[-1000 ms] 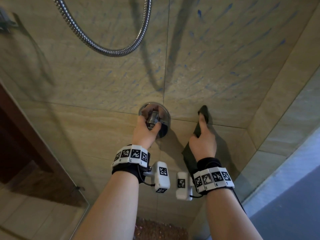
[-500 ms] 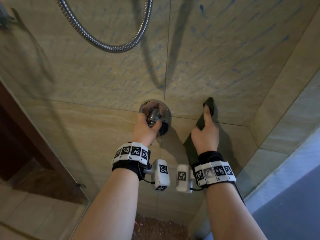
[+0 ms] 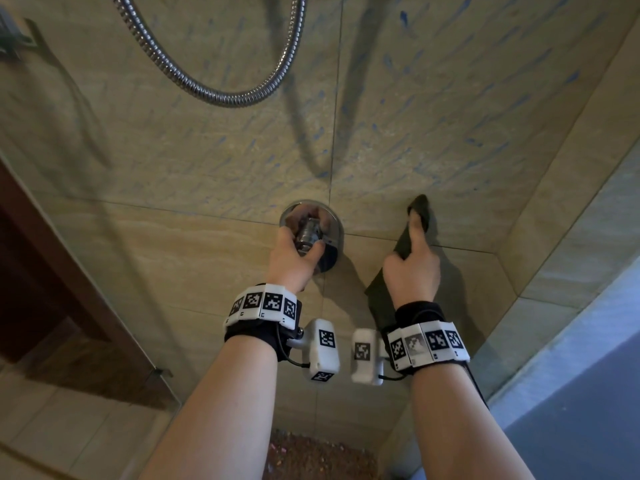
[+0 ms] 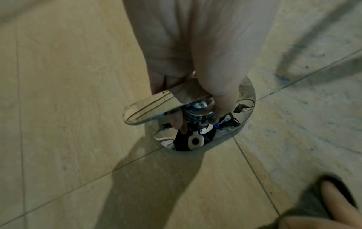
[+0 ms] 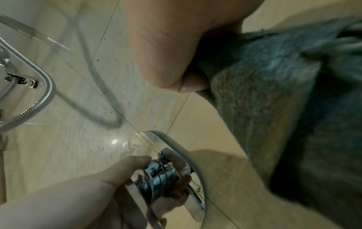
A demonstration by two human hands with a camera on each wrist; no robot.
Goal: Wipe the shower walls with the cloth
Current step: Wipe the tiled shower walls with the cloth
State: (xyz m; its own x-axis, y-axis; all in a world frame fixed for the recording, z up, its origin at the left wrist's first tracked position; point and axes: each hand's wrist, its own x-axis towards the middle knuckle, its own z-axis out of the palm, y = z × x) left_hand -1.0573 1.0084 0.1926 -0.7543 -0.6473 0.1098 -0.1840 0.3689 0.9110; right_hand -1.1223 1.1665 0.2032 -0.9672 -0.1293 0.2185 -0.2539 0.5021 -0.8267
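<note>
On the tiled shower wall [image 3: 214, 244], the chrome valve handle [image 3: 309, 233] is unchanged, still gripped by the left hand [image 3: 290, 258], fingers curled round it. Just right of it, the dark cloth [image 3: 381, 299] is pressed to the wall by the right hand [image 3: 412, 271], index finger extended, other fingers' grip closed on the cloth. The cloth tip has been shifted slightly up-right since earlier.

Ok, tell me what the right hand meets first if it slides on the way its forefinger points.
Only bare tile: the right hand presses the cloth to the shower wall, and nothing shows in its upward path.
</note>
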